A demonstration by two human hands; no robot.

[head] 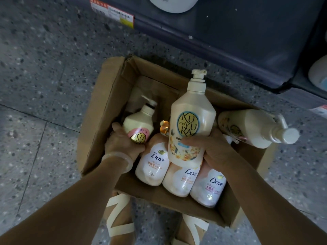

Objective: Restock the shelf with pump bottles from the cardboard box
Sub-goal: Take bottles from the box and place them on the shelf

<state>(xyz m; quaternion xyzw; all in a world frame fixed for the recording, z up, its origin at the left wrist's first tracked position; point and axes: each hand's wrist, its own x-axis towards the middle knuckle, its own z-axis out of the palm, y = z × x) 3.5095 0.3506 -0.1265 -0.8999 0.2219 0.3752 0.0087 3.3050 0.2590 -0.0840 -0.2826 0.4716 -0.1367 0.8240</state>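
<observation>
An open cardboard box (99, 121) stands on the floor below me. My right hand (210, 147) grips a tall cream Kuyura pump bottle (192, 121) and holds it upright above the box. My left hand (122, 142) grips a smaller Kuyura pump bottle with a pink label (138, 122) inside the box at its left side. Three Dove bottles (180, 181) lie side by side along the near wall. Another cream pump bottle (253, 128) lies on its side across the box's right edge.
The dark base of the shelf (230, 32) runs across the top, with a price label (111, 11) on its edge and white containers above. Speckled grey floor surrounds the box. My sandalled feet (120, 218) stand just in front of the box.
</observation>
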